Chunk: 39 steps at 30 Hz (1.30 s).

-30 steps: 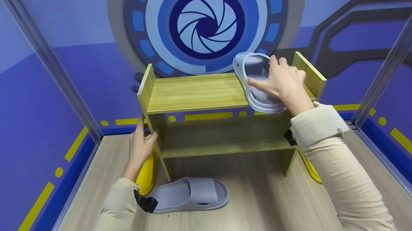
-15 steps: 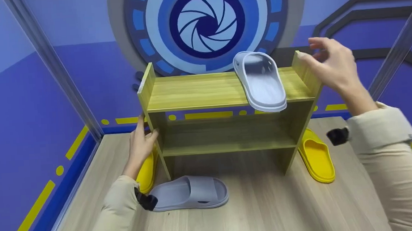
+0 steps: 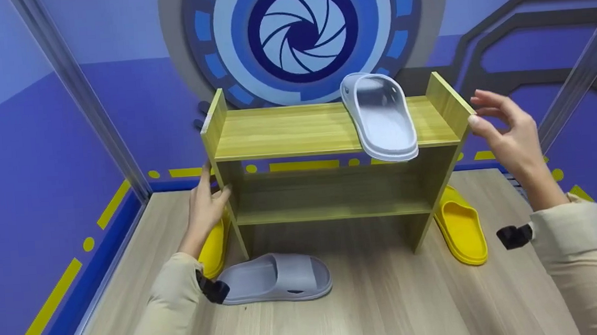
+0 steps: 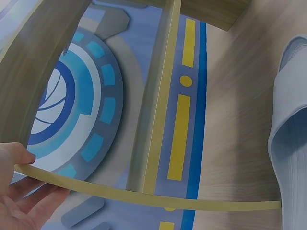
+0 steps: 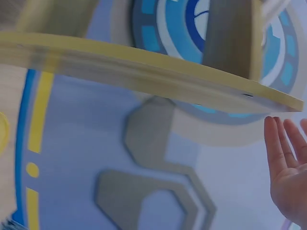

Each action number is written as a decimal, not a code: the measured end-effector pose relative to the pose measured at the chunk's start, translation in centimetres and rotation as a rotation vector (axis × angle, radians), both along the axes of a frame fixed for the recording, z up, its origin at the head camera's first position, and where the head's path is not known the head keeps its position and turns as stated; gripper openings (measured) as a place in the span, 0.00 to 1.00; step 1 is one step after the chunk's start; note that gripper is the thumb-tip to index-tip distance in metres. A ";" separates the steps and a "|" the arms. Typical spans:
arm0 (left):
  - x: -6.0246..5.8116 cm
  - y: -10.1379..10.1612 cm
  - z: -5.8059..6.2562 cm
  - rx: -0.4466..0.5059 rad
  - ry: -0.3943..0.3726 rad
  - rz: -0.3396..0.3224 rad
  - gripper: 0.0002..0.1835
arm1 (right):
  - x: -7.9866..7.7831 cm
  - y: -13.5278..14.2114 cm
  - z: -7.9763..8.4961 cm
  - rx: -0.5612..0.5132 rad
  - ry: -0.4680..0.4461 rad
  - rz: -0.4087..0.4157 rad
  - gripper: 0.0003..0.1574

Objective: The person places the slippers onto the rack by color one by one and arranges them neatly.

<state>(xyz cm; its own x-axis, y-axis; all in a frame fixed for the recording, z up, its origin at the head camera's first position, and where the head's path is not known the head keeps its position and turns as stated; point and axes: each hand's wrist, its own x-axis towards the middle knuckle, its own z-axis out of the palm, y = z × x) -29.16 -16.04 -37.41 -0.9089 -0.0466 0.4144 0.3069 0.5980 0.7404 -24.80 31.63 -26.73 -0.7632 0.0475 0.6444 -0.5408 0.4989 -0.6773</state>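
A small two-tier wooden shoe rack stands in the middle. My left hand grips the edge of its left side panel; in the left wrist view the thumb lies on one face, the fingers on the other. My right hand is beside the top of the right side panel, fingers slightly bent and holding nothing. In the right wrist view its fingertips come close under the panel's edge. A light grey slipper sits on the top board at the right, its heel jutting past the front edge.
A second grey slipper lies sideways on the floor at the rack's front left. One yellow slipper is right of the rack, another yellow slipper left, partly behind my left hand. A printed blue wall rises behind.
My right hand has let go of the grey slipper on the top board and moved right, then down beside the right panel. My left hand has stayed on the left panel.
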 end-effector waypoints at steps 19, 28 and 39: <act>0.0 0.2 0.2 -0.008 0.017 -0.006 0.33 | -1.9 1.4 -12.4 -0.063 -0.155 -0.078 0.26; -0.1 0.2 0.0 -0.020 0.060 0.002 0.33 | -1.9 1.1 -14.8 -0.038 -0.279 -0.162 0.26; 0.8 -0.4 -3.1 -0.098 0.055 0.006 0.33 | -2.0 1.0 -15.2 -0.050 -0.280 -0.149 0.25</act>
<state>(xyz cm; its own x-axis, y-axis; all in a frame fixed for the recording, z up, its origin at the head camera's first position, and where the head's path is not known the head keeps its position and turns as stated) -28.35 -16.43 -40.48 -0.8845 -0.0093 0.4665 0.3414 0.6686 0.6606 -26.83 32.59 -41.98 -0.8930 0.1983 0.4040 -0.2534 0.5204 -0.8155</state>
